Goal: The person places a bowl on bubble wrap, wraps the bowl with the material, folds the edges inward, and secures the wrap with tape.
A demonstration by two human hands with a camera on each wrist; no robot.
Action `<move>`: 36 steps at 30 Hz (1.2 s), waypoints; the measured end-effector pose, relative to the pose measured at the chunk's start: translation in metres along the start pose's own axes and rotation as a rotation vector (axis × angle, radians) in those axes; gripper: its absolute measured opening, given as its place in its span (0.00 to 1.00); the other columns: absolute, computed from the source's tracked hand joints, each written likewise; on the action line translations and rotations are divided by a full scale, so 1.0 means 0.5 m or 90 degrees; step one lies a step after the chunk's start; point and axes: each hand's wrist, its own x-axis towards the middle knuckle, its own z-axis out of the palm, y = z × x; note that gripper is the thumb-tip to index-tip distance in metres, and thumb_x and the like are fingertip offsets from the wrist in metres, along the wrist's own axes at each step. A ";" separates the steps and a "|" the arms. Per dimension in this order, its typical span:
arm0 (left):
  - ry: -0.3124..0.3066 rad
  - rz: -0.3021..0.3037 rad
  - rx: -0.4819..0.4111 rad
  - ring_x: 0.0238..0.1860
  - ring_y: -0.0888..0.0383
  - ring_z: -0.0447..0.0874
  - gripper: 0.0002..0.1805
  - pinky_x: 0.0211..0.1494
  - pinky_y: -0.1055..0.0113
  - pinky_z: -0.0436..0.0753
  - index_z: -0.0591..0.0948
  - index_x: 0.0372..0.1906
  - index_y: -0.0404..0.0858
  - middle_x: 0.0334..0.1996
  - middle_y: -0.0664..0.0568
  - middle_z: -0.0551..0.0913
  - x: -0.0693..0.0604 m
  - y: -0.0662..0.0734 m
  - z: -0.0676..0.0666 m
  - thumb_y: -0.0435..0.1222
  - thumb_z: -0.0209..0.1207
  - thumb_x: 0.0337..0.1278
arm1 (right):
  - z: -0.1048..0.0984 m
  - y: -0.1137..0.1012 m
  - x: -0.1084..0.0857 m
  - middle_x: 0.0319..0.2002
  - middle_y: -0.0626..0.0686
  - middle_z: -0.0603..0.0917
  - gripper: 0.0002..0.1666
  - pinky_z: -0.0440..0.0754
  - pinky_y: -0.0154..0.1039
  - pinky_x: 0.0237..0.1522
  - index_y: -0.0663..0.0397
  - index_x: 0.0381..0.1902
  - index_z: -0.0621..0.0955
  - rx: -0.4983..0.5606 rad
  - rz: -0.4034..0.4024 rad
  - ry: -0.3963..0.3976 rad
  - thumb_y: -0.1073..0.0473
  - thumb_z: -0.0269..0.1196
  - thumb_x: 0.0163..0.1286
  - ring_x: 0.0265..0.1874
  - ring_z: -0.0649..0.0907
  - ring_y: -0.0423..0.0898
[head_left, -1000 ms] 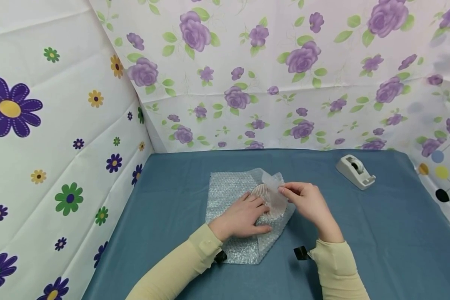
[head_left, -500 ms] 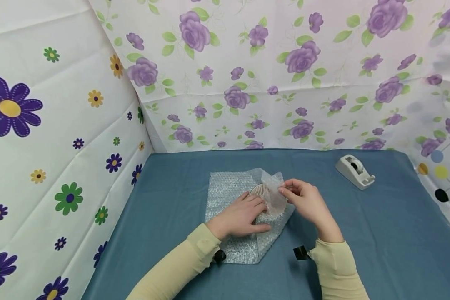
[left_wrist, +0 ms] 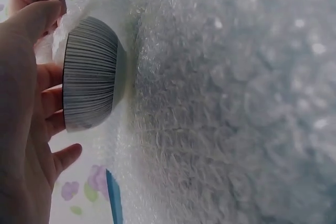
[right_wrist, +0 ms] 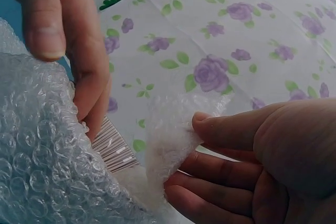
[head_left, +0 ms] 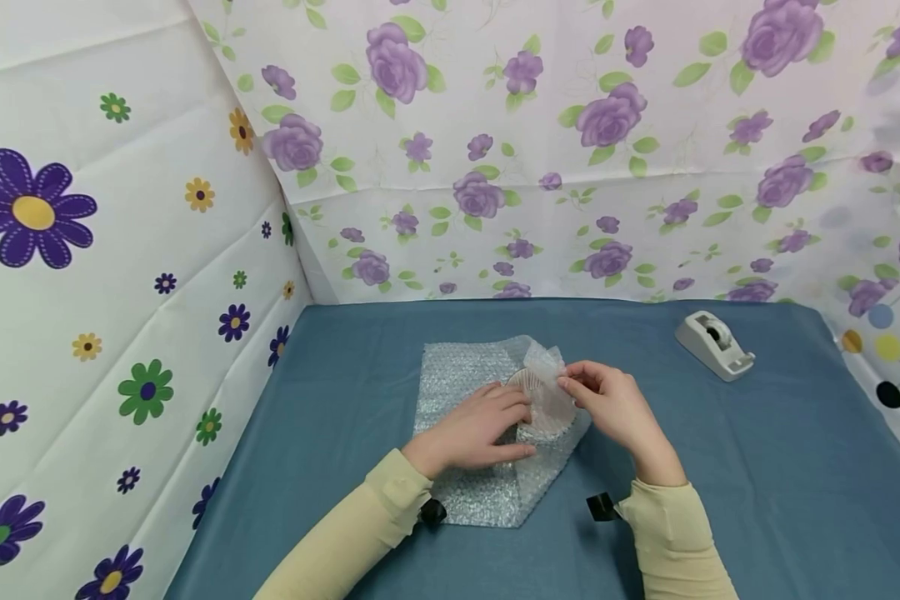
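A bowl [left_wrist: 90, 74] with fine dark stripes rests on a sheet of bubble wrap [head_left: 461, 375] at the table's middle. Its rim shows at the left in the left wrist view; its base meets the wrap. My left hand [head_left: 468, 429] lies over the bowl and wrap, fingers loosely extended at the rim, and hides part of the bowl. On the other side, my right hand [head_left: 618, 408] pinches a raised corner [right_wrist: 170, 135] of the wrap between thumb and fingers. This corner covers the right part of the bowl in the head view.
A white tape dispenser [head_left: 716, 346] stands at the back right of the blue-covered table [head_left: 352, 375]. Flowered sheets [head_left: 450, 167] hang behind and at the left side. Black camera pieces hang at both wrists.
My left hand has slid slightly left across the wrap. The right hand keeps its pinch on the wrap corner, almost unmoved. The head view has shifted a little.
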 end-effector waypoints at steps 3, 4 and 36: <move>0.034 0.007 -0.037 0.80 0.49 0.65 0.20 0.84 0.49 0.57 0.83 0.59 0.46 0.74 0.45 0.75 -0.009 0.000 -0.006 0.55 0.57 0.81 | 0.001 0.001 0.000 0.45 0.56 0.90 0.18 0.84 0.45 0.38 0.56 0.58 0.87 -0.004 -0.005 -0.001 0.50 0.64 0.83 0.39 0.87 0.50; 0.045 0.006 -0.049 0.79 0.48 0.65 0.20 0.84 0.49 0.58 0.84 0.59 0.45 0.74 0.45 0.74 -0.013 0.000 -0.008 0.54 0.58 0.81 | 0.002 0.000 0.001 0.45 0.56 0.90 0.18 0.84 0.44 0.37 0.56 0.58 0.87 -0.006 -0.006 0.000 0.50 0.64 0.83 0.38 0.87 0.50; 0.324 -0.302 -0.389 0.62 0.44 0.81 0.21 0.59 0.42 0.80 0.82 0.65 0.33 0.70 0.40 0.77 -0.178 -0.081 -0.005 0.44 0.52 0.87 | 0.092 -0.029 -0.002 0.40 0.49 0.93 0.08 0.85 0.43 0.31 0.48 0.45 0.95 -0.201 -0.045 0.019 0.54 0.73 0.74 0.30 0.87 0.41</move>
